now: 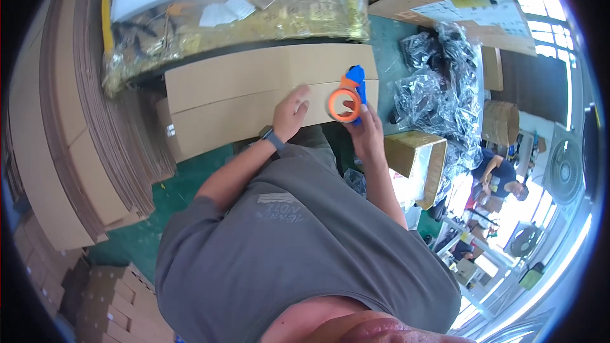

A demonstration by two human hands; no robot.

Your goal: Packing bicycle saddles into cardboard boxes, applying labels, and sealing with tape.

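A long cardboard box (229, 82) lies crosswise in front of me, its two top flaps meeting along a lengthwise seam. My left hand (291, 114), with a dark watch on its wrist, rests on the near flap by the seam, thumb apart from the outstretched fingers. My right hand (368, 134) is closed around a blue and orange tape dispenser (353, 80), over the right end of the box. The orange roll ring faces up. Whether the dispenser touches the cardboard, I cannot tell.
Beyond the box stands a workbench (311, 16) wrapped in yellowish tape, with papers and tools on it. Flat cardboard sheets (95, 171) are stacked at the left. Clear plastic wrap (438, 89) and an open carton (413, 146) are at the right. Farther right, another person (499, 174) works.
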